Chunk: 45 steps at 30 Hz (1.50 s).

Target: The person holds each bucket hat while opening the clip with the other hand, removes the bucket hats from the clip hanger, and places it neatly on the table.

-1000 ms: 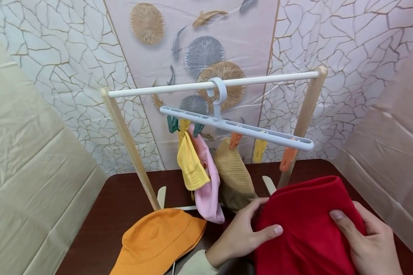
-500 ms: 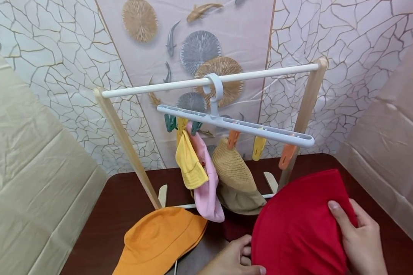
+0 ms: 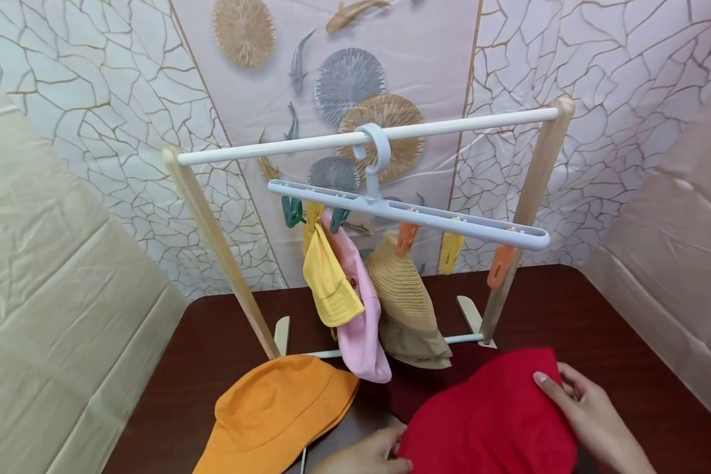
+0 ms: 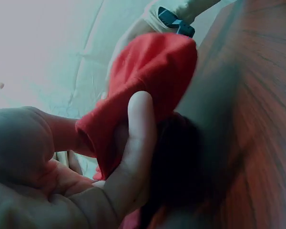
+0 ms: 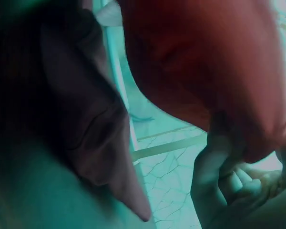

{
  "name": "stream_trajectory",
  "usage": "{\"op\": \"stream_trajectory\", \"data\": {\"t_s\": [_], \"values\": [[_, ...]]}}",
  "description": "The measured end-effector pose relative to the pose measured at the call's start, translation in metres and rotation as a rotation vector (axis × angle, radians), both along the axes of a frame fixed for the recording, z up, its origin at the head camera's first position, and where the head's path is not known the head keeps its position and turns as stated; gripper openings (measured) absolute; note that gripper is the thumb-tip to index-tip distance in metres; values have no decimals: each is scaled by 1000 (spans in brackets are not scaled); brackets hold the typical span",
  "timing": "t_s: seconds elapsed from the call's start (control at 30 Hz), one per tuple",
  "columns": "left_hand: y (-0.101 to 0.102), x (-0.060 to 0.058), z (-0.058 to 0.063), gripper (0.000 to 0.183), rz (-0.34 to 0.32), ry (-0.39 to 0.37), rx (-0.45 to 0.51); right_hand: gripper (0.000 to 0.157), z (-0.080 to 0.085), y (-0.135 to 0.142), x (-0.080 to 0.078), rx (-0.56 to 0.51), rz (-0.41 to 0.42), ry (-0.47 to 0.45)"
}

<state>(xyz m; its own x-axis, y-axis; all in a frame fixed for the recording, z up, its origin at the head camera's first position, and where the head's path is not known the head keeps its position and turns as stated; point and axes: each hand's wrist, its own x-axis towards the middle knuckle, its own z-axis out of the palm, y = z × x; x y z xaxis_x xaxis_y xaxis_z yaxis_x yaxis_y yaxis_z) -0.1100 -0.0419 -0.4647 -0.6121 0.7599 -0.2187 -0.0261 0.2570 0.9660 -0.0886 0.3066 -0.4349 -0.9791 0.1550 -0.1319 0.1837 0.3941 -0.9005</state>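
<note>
1. We log the right grip [image 3: 583, 408] pinching one side of the red hat [image 3: 492, 415], thumb on top.
2. Left grip [image 3: 374, 453] pinches its near-left edge; hat lies between both.
3. Just beyond the grips, we note maroon fabric [image 3: 409, 393] on the desk [image 3: 646, 329].
4. Left of the left grip: orange hat [image 3: 278, 411].
5. Ahead, higher: hanger [image 3: 474, 227] with yellow hat [image 3: 330, 280], pink hat [image 3: 364, 345], tan hat [image 3: 411, 303].

Gold-veined backdrop [image 3: 83, 85] behind a dark table [image 3: 180, 372].
</note>
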Motion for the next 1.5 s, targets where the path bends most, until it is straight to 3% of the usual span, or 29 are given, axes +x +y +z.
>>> {"op": "stream_trajectory", "data": {"t_s": [0.2, 0.27, 0.5, 0.67, 0.83, 1.0, 1.1, 1.3, 1.4, 1.5], "values": [[-22, -3, 2, 26, 128, 121, -65, 56, -6, -8, -12, -88, 100, -41], [-32, -5, 3, 26, 159, 125, -56, 58, -8, -13, -18, -113, 157, -37], [-71, -14, 6, 24, 227, 46, -36, 44, -16, -32, -30, -96, 394, 6], [-97, -25, 14, 18, 280, -1, -45, 36, -19, -48, -35, -120, 453, -65], [-111, -34, 15, 12, 319, 136, -184, 31, -22, -60, -42, -105, 466, -69], [-112, -36, 5, 21, 352, 336, -389, 39, -27, -71, -48, 10, 439, -39], [-111, -34, 0, 30, 370, 443, -512, 46, -29, -76, -47, 118, 382, -30], [-105, -29, -6, 41, 415, 673, -747, 57, -30, -86, -47, 547, 289, 48], [-102, -27, -7, 43, 429, 727, -818, 63, -32, -90, -46, 719, 274, 109], [-98, -27, -6, 44, 434, 766, -849, 59, -34, -93, -44, 756, 256, 133]]}}
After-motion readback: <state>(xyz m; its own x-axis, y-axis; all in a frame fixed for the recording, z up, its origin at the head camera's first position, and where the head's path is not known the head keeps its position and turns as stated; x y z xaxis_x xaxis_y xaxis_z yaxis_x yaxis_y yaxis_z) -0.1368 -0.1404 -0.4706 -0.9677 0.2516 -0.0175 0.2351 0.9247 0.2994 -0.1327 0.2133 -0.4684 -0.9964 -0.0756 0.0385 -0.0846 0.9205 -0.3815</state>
